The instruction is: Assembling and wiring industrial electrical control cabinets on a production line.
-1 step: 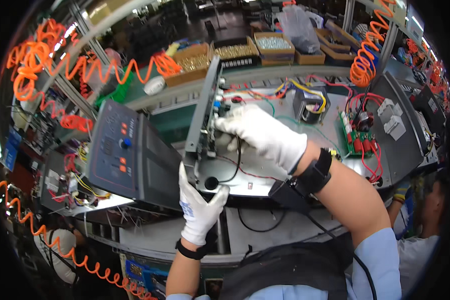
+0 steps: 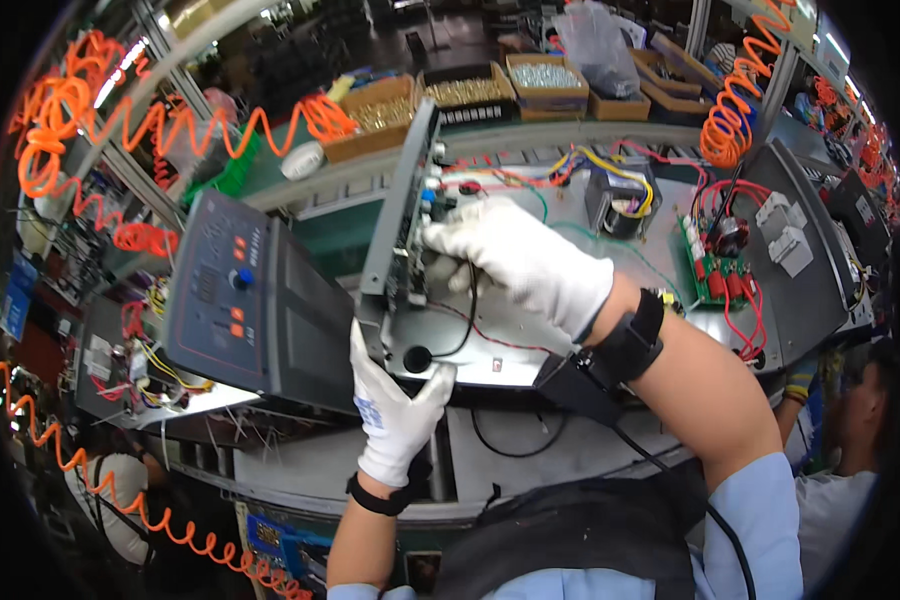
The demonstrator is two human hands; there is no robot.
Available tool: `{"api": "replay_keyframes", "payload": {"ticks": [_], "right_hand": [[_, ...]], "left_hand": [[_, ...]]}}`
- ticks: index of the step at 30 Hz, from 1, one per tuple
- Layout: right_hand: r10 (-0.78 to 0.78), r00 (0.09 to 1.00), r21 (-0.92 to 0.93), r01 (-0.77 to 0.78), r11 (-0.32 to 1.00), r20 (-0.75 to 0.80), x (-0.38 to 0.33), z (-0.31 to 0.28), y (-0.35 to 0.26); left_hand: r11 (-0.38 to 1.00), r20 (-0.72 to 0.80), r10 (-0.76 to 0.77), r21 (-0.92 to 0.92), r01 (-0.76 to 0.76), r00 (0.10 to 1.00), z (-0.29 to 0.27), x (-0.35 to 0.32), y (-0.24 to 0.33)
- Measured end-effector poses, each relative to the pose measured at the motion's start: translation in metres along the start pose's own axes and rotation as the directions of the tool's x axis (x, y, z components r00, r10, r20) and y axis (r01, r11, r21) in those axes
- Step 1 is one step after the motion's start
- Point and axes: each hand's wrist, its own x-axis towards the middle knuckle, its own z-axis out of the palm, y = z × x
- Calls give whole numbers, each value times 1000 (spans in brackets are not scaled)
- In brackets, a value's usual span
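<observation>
Both hands (image 2: 395, 405) on chassis (image 2: 490, 330)

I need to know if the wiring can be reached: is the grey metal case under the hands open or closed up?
Open. The grey metal case has no cover, so its transformer and green circuit board lie bare.

Grey metal chassis (image 2: 490, 330), open, wiring exposed.

right fingers (image 2: 440, 240) hidden behind grey panel (image 2: 395, 215), co-worker (image 2: 855, 420) cut off
</observation>
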Motion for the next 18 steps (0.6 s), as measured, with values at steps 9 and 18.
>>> {"api": "replay_keyframes", "payload": {"ticks": [9,18], "right_hand": [[20,995,39,-16,999,-95,-7,8,4],[-236,925,-359,121,925,-299,-147,8,-6]], "left_hand": [[998,48,44,33,-45,998,-8,-4,0],[676,115,-675,-299,674,728,49,-166,-110]]}}
